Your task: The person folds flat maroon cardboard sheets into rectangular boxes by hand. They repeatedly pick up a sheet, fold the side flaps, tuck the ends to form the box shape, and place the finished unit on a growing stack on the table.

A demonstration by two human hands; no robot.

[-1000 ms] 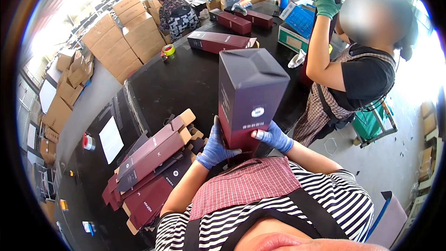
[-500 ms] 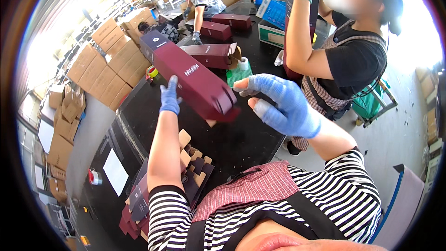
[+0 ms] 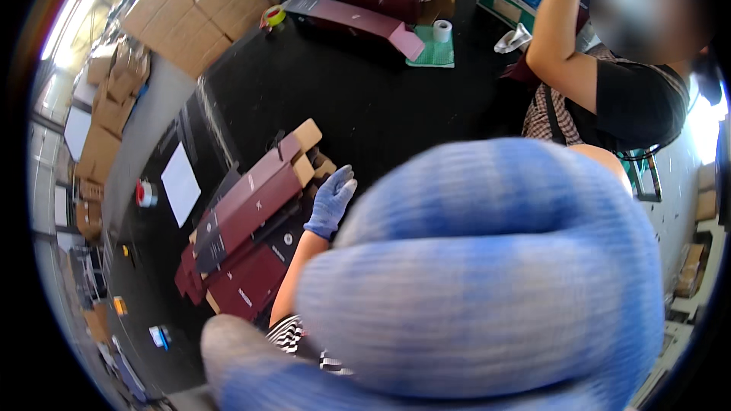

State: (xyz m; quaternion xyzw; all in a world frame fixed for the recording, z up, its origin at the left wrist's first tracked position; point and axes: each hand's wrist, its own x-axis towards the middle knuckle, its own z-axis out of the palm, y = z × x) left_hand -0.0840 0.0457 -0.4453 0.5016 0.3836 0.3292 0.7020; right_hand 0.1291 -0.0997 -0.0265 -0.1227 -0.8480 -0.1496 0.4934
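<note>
Nearest you, your blue-gloved right hand (image 3: 472,297) looms large to the right of the carton pile, fingers curled; I cannot tell whether its grip has anything in it. Your left hand (image 3: 330,204), gloved alike, is just right of the pile, fingers extended, its grip released. The carton pile (image 3: 259,202) itself lies on the black table (image 3: 304,84): flattened, overlapping askew, maroon with dark grey panels, pale print and bare brown flaps. Left of the pile is a white sheet (image 3: 181,185). Well beyond the pile, a shaped maroon box (image 3: 350,21) lies with a pinkish end flap.
</note>
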